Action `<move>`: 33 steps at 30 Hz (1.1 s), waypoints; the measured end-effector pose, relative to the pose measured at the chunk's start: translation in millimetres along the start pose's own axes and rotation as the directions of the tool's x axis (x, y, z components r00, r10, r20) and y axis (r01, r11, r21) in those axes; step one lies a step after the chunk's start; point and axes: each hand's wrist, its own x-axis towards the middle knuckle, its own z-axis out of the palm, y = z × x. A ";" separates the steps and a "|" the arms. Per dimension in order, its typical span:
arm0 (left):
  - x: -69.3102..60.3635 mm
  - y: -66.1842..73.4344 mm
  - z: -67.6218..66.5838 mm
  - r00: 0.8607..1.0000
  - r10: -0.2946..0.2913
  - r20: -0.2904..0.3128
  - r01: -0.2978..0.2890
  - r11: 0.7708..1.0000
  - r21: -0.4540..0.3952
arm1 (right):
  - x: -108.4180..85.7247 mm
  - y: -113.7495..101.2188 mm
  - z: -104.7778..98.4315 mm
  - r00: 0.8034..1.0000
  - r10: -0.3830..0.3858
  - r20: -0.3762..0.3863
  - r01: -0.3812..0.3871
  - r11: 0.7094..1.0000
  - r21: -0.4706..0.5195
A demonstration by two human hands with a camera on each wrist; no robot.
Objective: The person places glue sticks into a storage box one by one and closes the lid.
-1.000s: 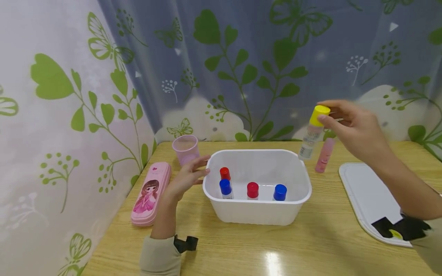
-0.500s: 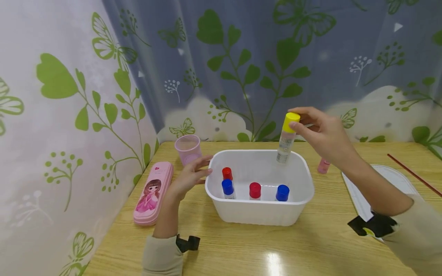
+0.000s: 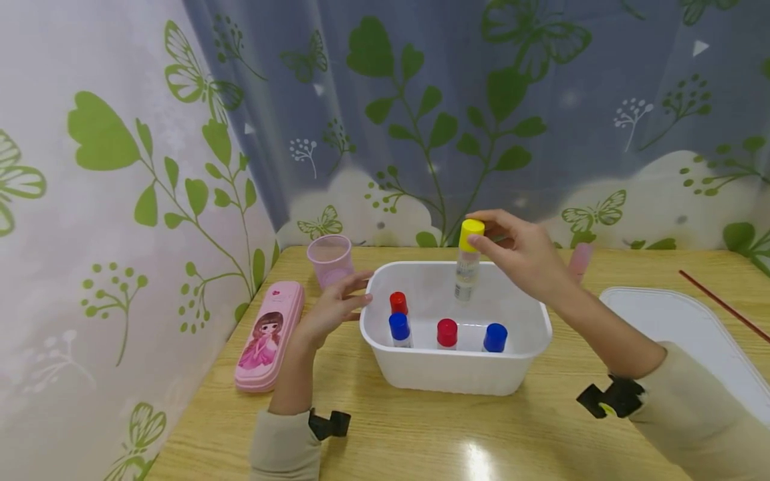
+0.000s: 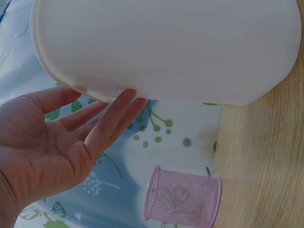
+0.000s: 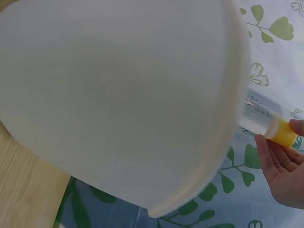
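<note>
yellow-capped bottle (image 3: 466,270) hangs slightly tilted over the inside of the white bin (image 3: 451,373), nearer the back wall than the front, and we cannot tell how far its base sits below the rim. we see the grip of the right hand (image 3: 522,254) pinching the bottle by its yellow cap, thumb to one side and fingers to the other, with nothing supporting the clear body. that worries us most: if the cap fits loosely, the body could drop away from it, and if the pinch slackens too high, the bottle might land on its edge and topple. four other bottles stand in the bin, two with red caps (image 3: 447,333) and two with blue caps (image 3: 495,337); we judge that a low sweep toward them could knock one over. the left hand (image 3: 327,310) touches the bin's left end with fingers loosely extended, so to us its hold looks light. a bump against the rim from the bottle or the right wrist could then make the bin slide on the bench (image 3: 415,434), and a shift leftward might push that hand toward the pink cup (image 3: 335,272) or the pencil case (image 3: 271,334).
</note>
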 end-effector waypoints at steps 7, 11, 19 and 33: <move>-0.4 -0.3 -0.2 1.000 -0.003 -0.003 0.003 1.000 0.009 | -0.2 7.0 15.6 0.998 0.041 0.047 -0.041 0.999 0.016; -0.8 0.3 -0.5 1.000 -0.009 -0.007 0.009 1.000 0.007 | -1.6 11.1 23.5 0.995 0.063 0.071 -0.065 0.998 0.016; 0.3 -0.6 -0.2 1.000 -0.012 -0.005 0.012 1.000 0.015 | -3.9 23.0 36.8 0.988 0.092 0.126 -0.095 0.995 0.021; -1.3 2.1 -0.5 1.000 -0.012 -0.003 0.012 1.000 0.011 | -10.3 40.0 52.9 0.956 0.176 0.236 -0.184 0.983 0.014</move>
